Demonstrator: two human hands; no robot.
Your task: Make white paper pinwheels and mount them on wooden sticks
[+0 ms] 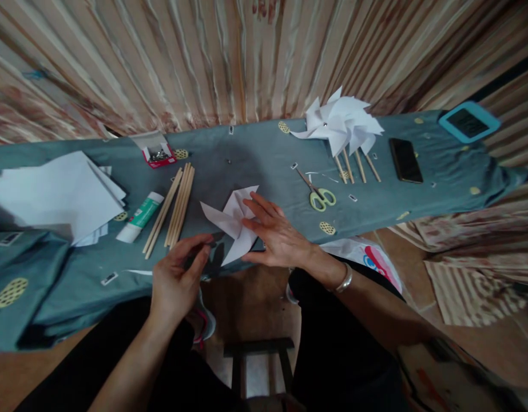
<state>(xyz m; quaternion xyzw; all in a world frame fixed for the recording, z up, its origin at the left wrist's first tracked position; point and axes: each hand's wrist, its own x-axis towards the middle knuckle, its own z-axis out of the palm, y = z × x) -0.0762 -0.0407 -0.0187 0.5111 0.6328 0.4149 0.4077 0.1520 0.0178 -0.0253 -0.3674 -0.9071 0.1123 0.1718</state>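
A white paper pinwheel [233, 222] with folded blades lies on the cloth-covered table in front of me. My right hand [281, 234] rests over its right side, fingers spread and touching the paper. Just left of the pinwheel, my left hand [180, 277] has its thumb and forefinger brought together in a pinch. Whatever may be between those fingertips is too small to make out. Several wooden sticks [181, 203] lie beyond the left hand, beside a green and white glue stick [141, 216]. A tiny metal pin [229, 161] sits on the cloth behind the pinwheel.
White paper sheets [53, 197] are stacked at left, near a red box [159, 155] of small metal pieces. Green-handled scissors [319, 197] lie right of my hands. Finished pinwheels on sticks [343, 123], a phone [405, 160] and a blue-framed device [469, 122] are farther right.
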